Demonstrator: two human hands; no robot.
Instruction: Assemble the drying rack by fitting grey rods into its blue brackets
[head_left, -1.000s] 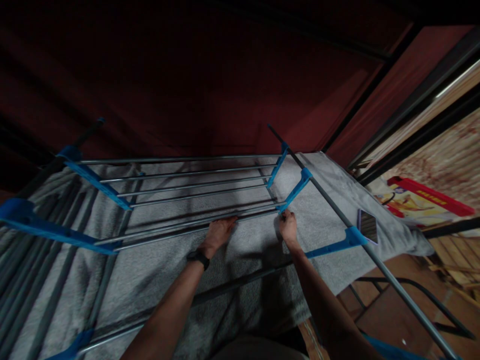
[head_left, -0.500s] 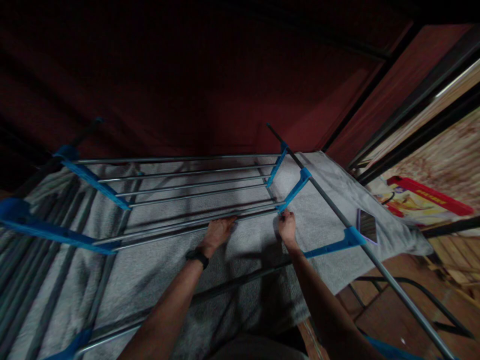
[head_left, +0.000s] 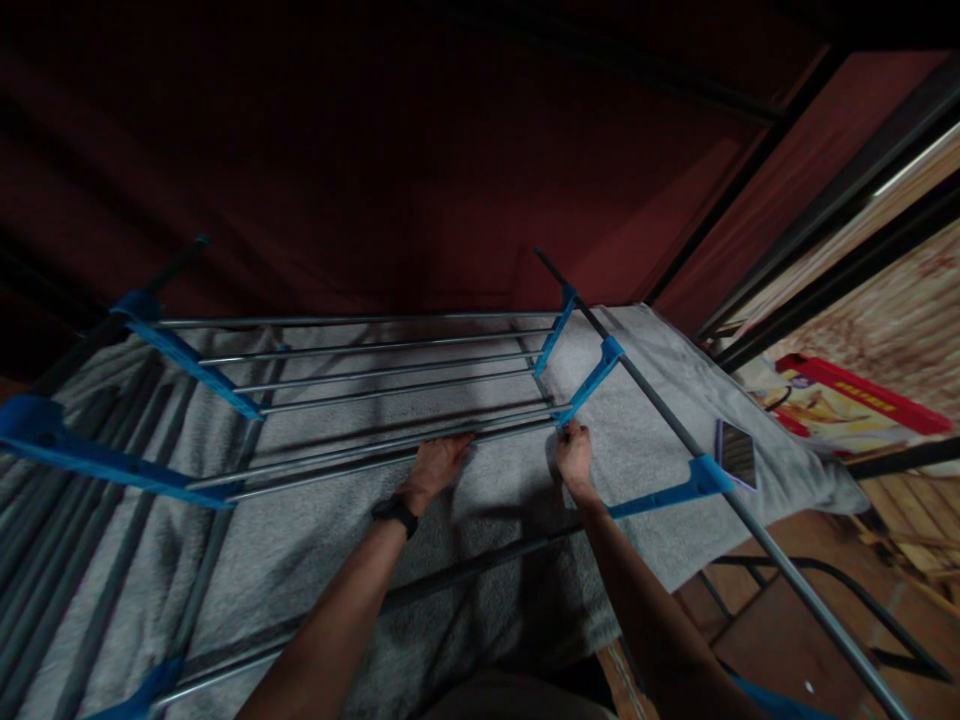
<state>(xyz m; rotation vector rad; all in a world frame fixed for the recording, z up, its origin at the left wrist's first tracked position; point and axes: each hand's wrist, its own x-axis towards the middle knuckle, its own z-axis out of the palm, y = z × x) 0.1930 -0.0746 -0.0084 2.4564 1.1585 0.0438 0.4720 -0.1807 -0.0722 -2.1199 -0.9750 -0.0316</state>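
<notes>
A rack frame of grey metal tubes and blue plastic brackets lies across the grey cloth. My left hand (head_left: 441,462), with a dark watch at the wrist, has its fingers closed around the front metal tube (head_left: 322,476) of the middle tier. At that tube's right end, my right hand (head_left: 574,455) pinches the lower tip of a blue bracket (head_left: 592,378); its fingertips are partly hidden. The tube's left end meets another blue bracket (head_left: 112,468). A long upright tube (head_left: 660,397) passes through the right-hand brackets.
Several loose tubes (head_left: 90,440) lie at the left on the grey cloth (head_left: 315,560). A phone (head_left: 736,454) rests near the cloth's right edge. Beyond are a red and yellow box (head_left: 862,395) and a dark metal chair frame (head_left: 847,590). A dark red wall (head_left: 420,200) stands behind.
Both hands keep the same places on the tube and bracket. The view has shifted very slightly; nothing else visibly moves.
</notes>
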